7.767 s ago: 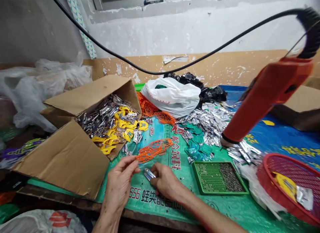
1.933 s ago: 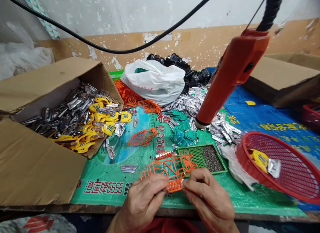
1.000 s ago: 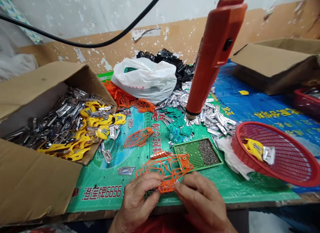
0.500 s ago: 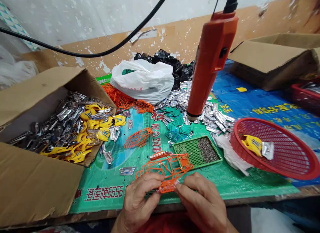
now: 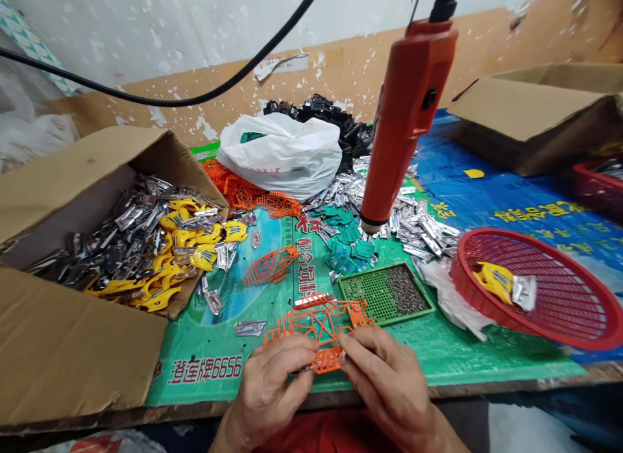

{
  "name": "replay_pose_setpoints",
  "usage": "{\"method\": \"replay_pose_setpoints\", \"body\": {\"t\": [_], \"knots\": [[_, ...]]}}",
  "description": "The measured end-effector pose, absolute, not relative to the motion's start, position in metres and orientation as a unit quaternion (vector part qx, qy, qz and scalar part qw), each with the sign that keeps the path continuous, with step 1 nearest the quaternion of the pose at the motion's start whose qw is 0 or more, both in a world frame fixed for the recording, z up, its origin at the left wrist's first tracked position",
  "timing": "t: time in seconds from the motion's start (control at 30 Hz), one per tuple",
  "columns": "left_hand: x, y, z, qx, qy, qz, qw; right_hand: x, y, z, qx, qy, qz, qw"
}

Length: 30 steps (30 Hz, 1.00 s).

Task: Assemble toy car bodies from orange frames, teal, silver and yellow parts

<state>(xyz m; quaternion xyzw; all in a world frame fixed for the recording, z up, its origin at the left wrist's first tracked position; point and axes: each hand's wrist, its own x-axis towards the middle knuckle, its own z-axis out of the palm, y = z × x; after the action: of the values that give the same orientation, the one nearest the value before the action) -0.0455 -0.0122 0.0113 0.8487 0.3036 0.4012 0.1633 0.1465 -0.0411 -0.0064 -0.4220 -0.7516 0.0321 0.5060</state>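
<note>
Between both hands, near the table's front edge, is an orange plastic lattice frame (image 5: 325,326), like a toy vehicle's cage. My left hand (image 5: 272,381) pinches its near left side between thumb and fingers. Fingers of my right hand (image 5: 389,378) close on the near right side, by a slotted orange side panel. A shiny silver strip shows along the frame's far side; whether one also lies under the near panel is hard to make out. Just beyond, a green perforated tray (image 5: 357,291) holds many small screws (image 5: 405,291). A second orange frame (image 5: 270,265) lies farther left.
A red electric screwdriver (image 5: 406,122) hangs over the table. On the left, a cardboard box (image 5: 78,355) spills yellow and silver parts. A red basket (image 5: 535,291) stands right. Behind are a white plastic bag (image 5: 282,158), silver parts (image 5: 423,229) and black parts (image 5: 321,109).
My right hand has shifted slightly left and up along the frame, its fingers now closer to the near panel. The left hand keeps its grip. The whole view has shifted a little.
</note>
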Motion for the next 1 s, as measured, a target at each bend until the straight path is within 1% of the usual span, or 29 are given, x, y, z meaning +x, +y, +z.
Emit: {"method": "replay_pose_setpoints", "body": {"t": [0.13, 0.37, 0.57, 0.83, 1.0], "knots": [[-0.042, -0.013, 0.01, 0.852, 0.303, 0.396, 0.161, 0.148, -0.04, -0.013, -0.428, -0.771, 0.013, 0.471], [-0.036, -0.018, 0.0, 0.822, 0.327, 0.449, 0.128, 0.151, -0.041, -0.019, -0.43, -0.766, -0.026, 0.478], [-0.037, -0.022, -0.002, 0.821, 0.343, 0.449, 0.08, 0.151, -0.043, -0.025, -0.427, -0.776, -0.053, 0.46], [-0.036, -0.02, 0.004, 0.819, 0.327, 0.455, 0.125, 0.153, -0.044, -0.026, -0.423, -0.788, -0.055, 0.444], [-0.036, -0.021, 0.005, 0.823, 0.326, 0.451, 0.114, 0.156, -0.04, -0.022, -0.41, -0.792, -0.04, 0.45]]}}
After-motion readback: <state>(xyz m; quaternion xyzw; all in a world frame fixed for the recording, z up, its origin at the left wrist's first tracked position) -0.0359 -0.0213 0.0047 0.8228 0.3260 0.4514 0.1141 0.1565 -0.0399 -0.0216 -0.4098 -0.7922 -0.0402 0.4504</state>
